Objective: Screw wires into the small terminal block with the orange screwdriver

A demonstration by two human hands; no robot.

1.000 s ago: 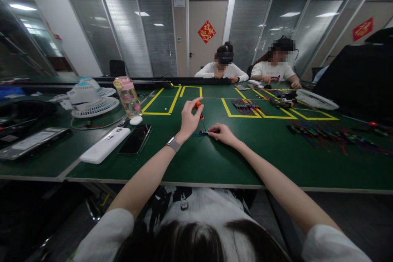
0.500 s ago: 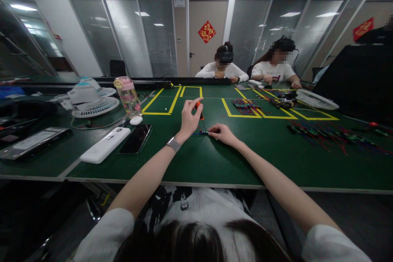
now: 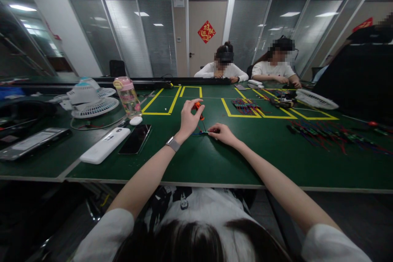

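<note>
The surface [image 3: 190, 168] is a green bench top marked with yellow tape [image 3: 244, 116]; a door [image 3: 205, 57] and glazed partitions [image 3: 153, 28] stand behind it. From my remote station I locate the small circuit board [image 3: 205, 132] on the near part of the surface, between the two hands, with thin wires at its left end. The right hand [image 3: 223, 134] is closed, gripping the board's right end between thumb and fingers. The left hand [image 3: 190, 118] is closed around the orange handle of the screwdriver [image 3: 198, 107]; the tool is slightly tilted, shaft downward, tip at the board. I cannot tell whether the tip is seated in a screw. A wristwatch [image 3: 173, 143] is fitted on the left wrist.

Left of the hands, I register a dark phone [image 3: 135, 139] lying beside a white device [image 3: 105, 145]. A small white case [image 3: 136, 120] sits near the base of the pink-lidded bottle [image 3: 128, 97], and a white fan [image 3: 92, 107] lies further left. To the right, a bundle of wired boards [image 3: 245, 106] rests at the tape, and a larger wired group [image 3: 334, 135] lies further right. Beyond the surface, I note two seated persons, one wearing a dark headset [image 3: 225, 57].
</note>
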